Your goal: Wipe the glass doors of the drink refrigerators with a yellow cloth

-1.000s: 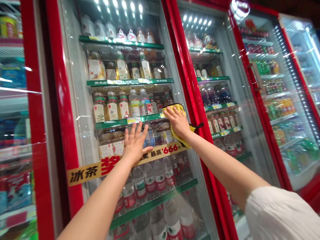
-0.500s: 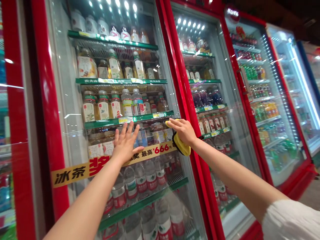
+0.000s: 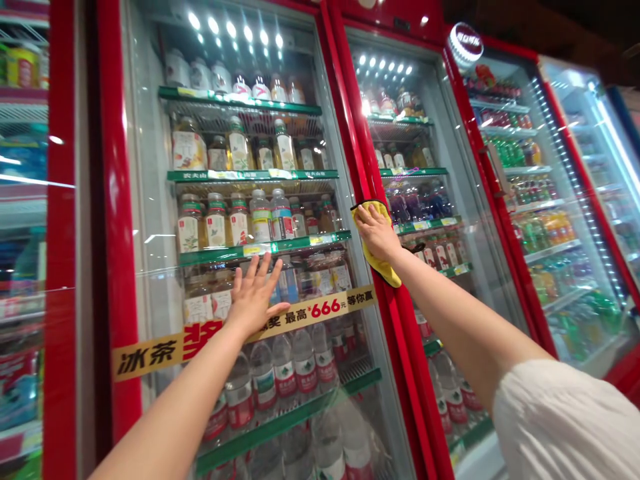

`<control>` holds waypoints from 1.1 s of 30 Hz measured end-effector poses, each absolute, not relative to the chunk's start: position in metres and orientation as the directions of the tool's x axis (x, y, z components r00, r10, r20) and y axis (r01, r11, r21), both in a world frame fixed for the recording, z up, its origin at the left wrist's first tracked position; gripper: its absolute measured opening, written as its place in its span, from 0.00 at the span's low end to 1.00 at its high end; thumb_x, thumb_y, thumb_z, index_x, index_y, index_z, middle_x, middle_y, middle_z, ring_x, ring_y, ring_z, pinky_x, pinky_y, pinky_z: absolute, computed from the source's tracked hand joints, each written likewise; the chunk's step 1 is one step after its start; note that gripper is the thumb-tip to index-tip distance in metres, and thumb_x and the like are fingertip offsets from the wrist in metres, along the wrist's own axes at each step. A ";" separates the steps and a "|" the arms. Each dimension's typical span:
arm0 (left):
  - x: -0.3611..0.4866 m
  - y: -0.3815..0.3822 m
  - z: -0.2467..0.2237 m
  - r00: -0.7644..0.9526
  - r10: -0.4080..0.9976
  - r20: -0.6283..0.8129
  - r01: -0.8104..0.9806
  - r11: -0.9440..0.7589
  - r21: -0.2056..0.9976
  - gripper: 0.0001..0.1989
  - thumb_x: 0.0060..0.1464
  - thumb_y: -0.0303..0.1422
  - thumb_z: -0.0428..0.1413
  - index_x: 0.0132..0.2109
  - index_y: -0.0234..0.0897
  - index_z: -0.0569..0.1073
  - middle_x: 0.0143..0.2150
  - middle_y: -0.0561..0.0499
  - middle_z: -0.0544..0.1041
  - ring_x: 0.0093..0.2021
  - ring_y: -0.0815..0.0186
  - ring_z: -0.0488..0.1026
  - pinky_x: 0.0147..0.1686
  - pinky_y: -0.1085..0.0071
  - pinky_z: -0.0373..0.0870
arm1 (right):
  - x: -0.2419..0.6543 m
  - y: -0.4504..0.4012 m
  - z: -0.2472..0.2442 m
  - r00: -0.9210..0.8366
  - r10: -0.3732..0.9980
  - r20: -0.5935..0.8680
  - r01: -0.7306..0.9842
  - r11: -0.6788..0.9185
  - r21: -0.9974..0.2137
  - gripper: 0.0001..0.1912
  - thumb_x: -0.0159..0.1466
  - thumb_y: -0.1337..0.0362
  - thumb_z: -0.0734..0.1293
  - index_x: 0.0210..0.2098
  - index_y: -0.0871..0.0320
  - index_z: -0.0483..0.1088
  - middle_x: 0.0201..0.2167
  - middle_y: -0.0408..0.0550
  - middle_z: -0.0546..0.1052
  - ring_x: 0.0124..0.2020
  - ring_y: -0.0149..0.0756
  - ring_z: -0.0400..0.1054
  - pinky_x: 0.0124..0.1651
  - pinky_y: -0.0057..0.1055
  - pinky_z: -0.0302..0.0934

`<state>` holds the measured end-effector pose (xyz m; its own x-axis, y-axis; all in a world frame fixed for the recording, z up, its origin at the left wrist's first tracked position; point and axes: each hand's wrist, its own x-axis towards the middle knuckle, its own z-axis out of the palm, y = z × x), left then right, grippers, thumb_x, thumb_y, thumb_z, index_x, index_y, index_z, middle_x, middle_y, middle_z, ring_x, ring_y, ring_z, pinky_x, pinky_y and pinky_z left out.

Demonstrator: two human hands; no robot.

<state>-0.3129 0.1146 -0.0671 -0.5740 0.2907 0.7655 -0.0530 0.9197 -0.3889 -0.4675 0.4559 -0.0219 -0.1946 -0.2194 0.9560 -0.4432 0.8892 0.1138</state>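
My left hand (image 3: 254, 293) lies flat with spread fingers against the glass door (image 3: 150, 280) of a red-framed drinks fridge, holding nothing. Its palm is just above a yellow promotional strip (image 3: 300, 315) that crosses the door. Higher and further right, my right hand (image 3: 376, 230) presses a yellow cloth (image 3: 384, 267) with black edging onto the red door frame (image 3: 361, 157), between two glass doors. The fingers of that hand lie over the cloth, and a dark loop sticks out beside the wrist.
Behind the glass, green-edged shelves (image 3: 260, 175) hold several bottles. A door handle (image 3: 495, 163) juts out from the frame further right. More lit fridges (image 3: 543, 180) stand to the right, and another red-framed fridge (image 3: 61, 220) is at the far left.
My right hand and the cloth have moved up from beside the strip's right end onto the red frame, uncovering that end. My left hand stays on the glass. The view has shifted slightly.
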 end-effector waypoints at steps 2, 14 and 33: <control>-0.314 0.113 -0.066 -0.576 0.292 0.763 -0.053 0.918 -0.392 0.50 0.56 0.54 0.61 0.76 0.42 0.48 0.78 0.41 0.38 0.78 0.46 0.33 0.72 0.39 0.32 | -0.475 0.457 -0.028 -0.195 -0.224 0.955 -0.455 0.883 0.114 0.28 0.74 0.62 0.53 0.71 0.58 0.61 0.76 0.47 0.53 0.76 0.54 0.42 0.74 0.52 0.48; -0.327 0.156 -0.118 -0.468 0.399 0.789 0.010 0.895 -0.447 0.41 0.66 0.37 0.51 0.77 0.34 0.41 0.79 0.39 0.40 0.78 0.50 0.33 0.73 0.42 0.37 | -0.478 0.457 -0.103 -0.153 -0.172 0.973 -0.559 0.827 0.058 0.30 0.71 0.69 0.54 0.71 0.55 0.60 0.75 0.45 0.57 0.77 0.45 0.38 0.75 0.52 0.44; -0.377 0.263 -0.289 -0.536 0.682 0.498 0.332 0.712 -0.619 0.36 0.54 0.34 0.63 0.68 0.36 0.66 0.77 0.40 0.51 0.78 0.54 0.42 0.75 0.46 0.34 | -0.460 0.457 -0.225 -0.293 -0.208 0.933 -0.514 0.857 0.030 0.31 0.72 0.68 0.53 0.74 0.52 0.53 0.75 0.46 0.55 0.78 0.44 0.36 0.77 0.52 0.38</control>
<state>-0.3773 0.2633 -0.2885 -0.5363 0.6817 0.4976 0.3316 0.7123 -0.6185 -0.4604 0.4565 -0.2251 -0.2928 -0.2079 0.9333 -0.5142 0.8572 0.0296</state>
